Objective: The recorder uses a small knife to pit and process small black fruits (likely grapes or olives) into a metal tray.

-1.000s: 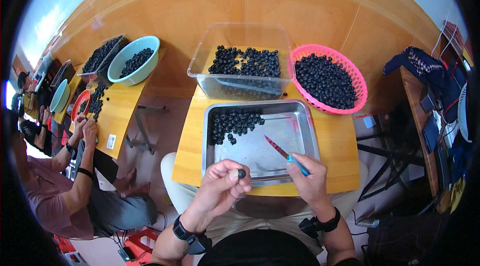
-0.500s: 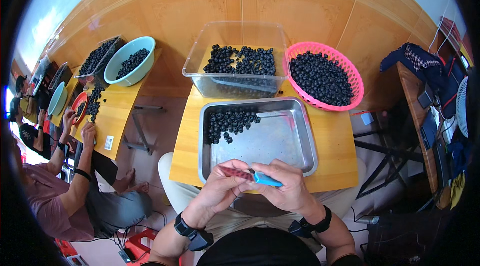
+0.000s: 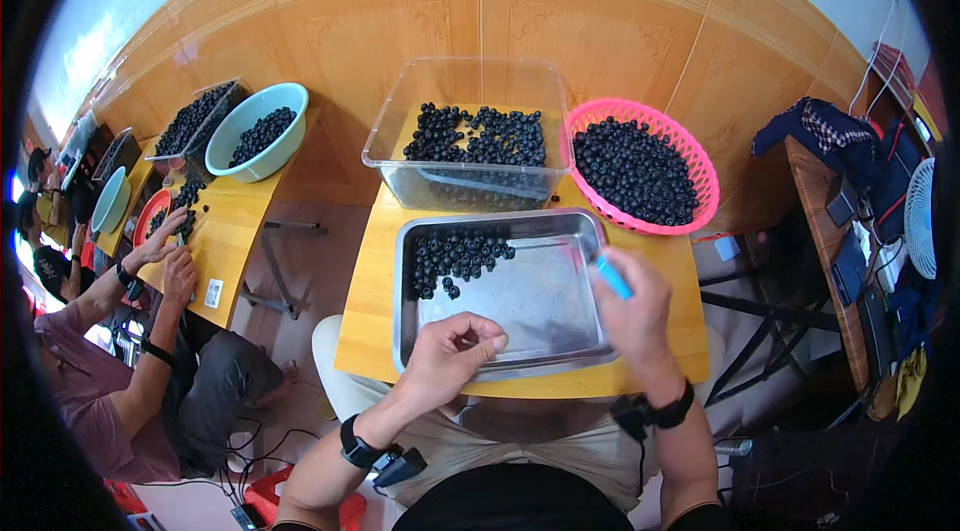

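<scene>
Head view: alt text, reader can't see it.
Right hand, blurred, holds a blue-handled tool at the right side of a metal tray; left hand is curled by the near edge. Dark fruit lies in the tray's far left, and in a clear bin and pink basket behind; a co-worker sits at left.

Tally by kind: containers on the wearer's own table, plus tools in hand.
Clear plastic bin: 1
Pink basket: 1
Metal tray: 1
Blue-handled tool, in the right hand: 1
Total: 4
</scene>
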Action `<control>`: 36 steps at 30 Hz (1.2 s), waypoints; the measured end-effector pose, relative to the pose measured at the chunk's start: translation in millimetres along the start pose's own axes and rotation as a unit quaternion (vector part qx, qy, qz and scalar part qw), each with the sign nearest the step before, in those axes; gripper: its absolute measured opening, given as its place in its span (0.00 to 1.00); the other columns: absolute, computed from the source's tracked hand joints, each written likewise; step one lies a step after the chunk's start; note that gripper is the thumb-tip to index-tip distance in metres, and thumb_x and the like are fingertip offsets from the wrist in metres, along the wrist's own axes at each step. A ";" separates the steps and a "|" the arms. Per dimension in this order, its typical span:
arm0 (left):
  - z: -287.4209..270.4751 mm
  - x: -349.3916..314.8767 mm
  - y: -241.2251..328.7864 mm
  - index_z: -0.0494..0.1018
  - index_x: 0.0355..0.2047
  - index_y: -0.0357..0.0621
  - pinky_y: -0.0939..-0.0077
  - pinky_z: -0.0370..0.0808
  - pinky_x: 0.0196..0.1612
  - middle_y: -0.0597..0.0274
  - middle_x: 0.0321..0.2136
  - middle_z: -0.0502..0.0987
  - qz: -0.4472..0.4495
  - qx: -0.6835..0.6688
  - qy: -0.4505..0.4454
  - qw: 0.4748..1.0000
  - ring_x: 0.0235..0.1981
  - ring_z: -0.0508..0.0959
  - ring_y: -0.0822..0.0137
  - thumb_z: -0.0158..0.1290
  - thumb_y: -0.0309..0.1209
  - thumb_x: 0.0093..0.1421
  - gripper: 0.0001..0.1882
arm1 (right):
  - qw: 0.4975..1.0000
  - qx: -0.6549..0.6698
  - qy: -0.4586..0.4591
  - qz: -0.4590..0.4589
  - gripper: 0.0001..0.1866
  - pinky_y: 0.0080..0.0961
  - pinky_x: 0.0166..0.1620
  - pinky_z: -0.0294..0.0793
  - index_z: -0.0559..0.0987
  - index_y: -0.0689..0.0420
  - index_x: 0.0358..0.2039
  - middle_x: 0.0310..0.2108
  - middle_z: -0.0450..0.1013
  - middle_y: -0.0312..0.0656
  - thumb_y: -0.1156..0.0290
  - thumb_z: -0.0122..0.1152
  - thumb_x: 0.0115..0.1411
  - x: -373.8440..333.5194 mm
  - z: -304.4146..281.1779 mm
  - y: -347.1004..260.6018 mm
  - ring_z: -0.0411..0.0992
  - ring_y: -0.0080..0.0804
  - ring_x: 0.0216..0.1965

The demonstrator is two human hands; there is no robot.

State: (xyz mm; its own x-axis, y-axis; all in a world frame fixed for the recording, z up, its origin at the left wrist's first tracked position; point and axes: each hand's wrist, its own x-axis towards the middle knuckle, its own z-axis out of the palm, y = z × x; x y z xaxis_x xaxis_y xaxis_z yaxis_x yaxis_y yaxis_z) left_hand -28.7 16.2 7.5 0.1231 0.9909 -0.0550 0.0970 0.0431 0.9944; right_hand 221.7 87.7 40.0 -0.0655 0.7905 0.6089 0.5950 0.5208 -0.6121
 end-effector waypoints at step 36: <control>17.5 86.6 15.5 0.80 0.40 0.38 0.60 0.78 0.42 0.51 0.38 0.81 0.232 0.372 -0.044 0.898 0.40 0.80 0.52 0.63 0.28 0.59 0.10 | 0.968 0.207 -0.045 0.136 0.11 0.23 0.32 0.71 0.84 0.66 0.43 0.28 0.76 0.41 0.74 0.68 0.63 -31.5 1.1 16.3 0.73 0.25 0.27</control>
State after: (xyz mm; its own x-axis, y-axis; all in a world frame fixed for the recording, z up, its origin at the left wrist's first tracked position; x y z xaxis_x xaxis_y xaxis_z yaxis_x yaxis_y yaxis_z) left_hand 0.7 100.5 16.6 0.3950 0.8650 0.3094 0.6440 -0.5009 0.5782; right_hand 232.6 71.6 10.3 -0.0323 0.9319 0.3612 0.2295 0.3586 -0.9048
